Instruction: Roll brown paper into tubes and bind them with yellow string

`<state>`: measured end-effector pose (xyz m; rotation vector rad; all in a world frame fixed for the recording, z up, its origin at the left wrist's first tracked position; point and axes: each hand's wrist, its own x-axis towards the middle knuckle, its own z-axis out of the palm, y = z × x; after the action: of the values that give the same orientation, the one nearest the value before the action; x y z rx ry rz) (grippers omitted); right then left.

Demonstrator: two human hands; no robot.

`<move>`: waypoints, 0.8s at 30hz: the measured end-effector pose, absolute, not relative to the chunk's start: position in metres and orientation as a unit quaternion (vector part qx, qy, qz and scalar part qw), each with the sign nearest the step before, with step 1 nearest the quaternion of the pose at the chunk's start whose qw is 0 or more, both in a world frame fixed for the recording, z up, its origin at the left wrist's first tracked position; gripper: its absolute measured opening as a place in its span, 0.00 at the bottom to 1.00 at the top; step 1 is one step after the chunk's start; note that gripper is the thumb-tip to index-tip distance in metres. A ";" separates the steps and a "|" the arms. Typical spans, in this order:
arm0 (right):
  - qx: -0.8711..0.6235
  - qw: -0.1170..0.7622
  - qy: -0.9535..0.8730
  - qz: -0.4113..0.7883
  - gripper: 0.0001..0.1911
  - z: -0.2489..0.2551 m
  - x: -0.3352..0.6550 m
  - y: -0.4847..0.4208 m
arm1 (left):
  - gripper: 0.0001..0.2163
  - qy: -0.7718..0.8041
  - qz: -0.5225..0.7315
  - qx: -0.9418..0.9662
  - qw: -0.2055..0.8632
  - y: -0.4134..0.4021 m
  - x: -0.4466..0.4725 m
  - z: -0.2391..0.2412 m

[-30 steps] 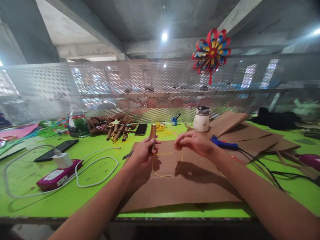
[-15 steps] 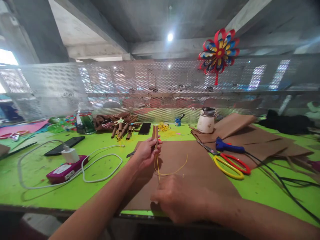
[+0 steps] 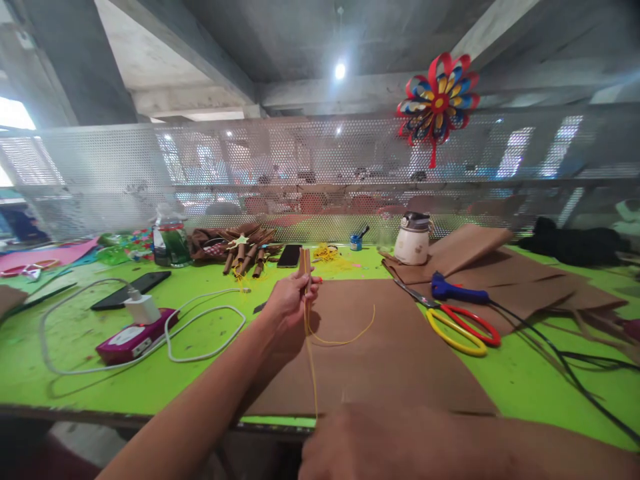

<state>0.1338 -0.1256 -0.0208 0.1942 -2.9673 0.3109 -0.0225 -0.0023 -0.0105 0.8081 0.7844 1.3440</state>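
Note:
My left hand (image 3: 290, 301) is closed around a brown rolled paper stick (image 3: 305, 261), held upright above a brown paper sheet (image 3: 380, 360). A thin yellow string (image 3: 340, 339) runs from the stick, one end curling over the sheet, the other stretched straight down toward me. My right hand (image 3: 360, 443) is low at the table's near edge, closed where the taut string ends; its fingertips are hidden, so the grip itself does not show.
Red-and-yellow scissors (image 3: 463, 330) and a blue glue gun (image 3: 453, 291) lie right of the sheet. A pink power strip (image 3: 131, 337) with white cable sits left. Brown rolls (image 3: 245, 253), two phones, a jar, a white pot (image 3: 413, 240) stand along the mesh wall.
My right hand has come from beside the stick down to the table's near edge, drawing the yellow string taut. My left hand has kept the stick upright in nearly the same place.

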 end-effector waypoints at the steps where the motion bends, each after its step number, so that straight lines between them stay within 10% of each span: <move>1: 0.068 0.081 -0.979 0.173 0.10 -0.017 0.138 -0.126 | 0.08 0.344 0.595 0.353 0.635 0.000 -0.024 -0.012; 10: -0.045 0.140 -0.825 0.546 0.15 0.033 0.184 -0.066 | 0.08 0.327 0.607 0.385 0.614 0.001 -0.022 -0.010; 15: -0.331 0.426 -0.687 0.486 0.13 -0.011 0.179 -0.008 | 0.09 0.318 0.580 0.436 0.610 -0.001 -0.024 -0.007; 24: -0.378 0.272 -0.873 0.143 0.11 -0.048 0.168 0.000 | 0.08 0.349 0.550 0.470 0.596 0.005 -0.030 -0.009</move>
<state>0.1676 0.0004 -0.0484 -1.0166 -2.3515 0.3852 -0.0302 0.0048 -0.0092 1.0909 0.8112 1.2776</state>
